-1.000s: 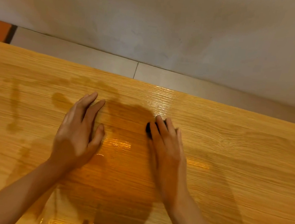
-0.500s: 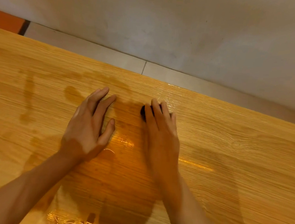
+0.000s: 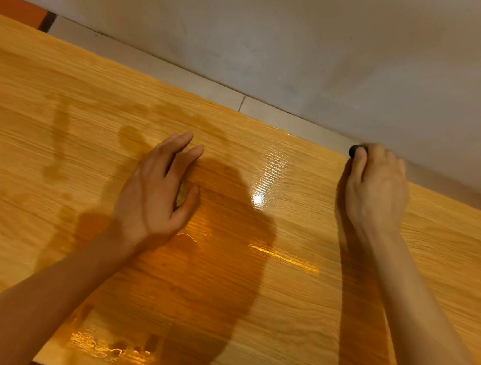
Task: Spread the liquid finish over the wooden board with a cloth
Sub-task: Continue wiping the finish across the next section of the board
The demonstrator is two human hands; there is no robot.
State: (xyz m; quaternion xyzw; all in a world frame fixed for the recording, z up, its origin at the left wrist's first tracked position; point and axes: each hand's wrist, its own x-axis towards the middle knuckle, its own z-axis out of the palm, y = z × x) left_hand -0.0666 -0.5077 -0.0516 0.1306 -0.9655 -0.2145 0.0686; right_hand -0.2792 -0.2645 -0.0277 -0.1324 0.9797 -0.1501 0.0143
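Observation:
A large light wooden board (image 3: 64, 126) fills most of the view, with dark wet patches of liquid finish (image 3: 221, 256) in its middle and shiny streaks near the front edge. My left hand (image 3: 157, 192) rests flat on the board, fingers slightly apart, holding nothing. My right hand (image 3: 375, 188) is at the board's far edge on the right, closed over a small dark cloth (image 3: 353, 151); only a bit of the cloth shows past my fingertips.
A grey wall (image 3: 304, 42) rises just behind the board, with a strip of pale floor tiles (image 3: 268, 112) between them. An orange-red surface (image 3: 13, 8) shows at the far left. The board's near edge runs along the bottom left.
My right hand has slid with the cloth from the middle of the board, beside my left hand, out to the far right edge. My left hand has stayed in place.

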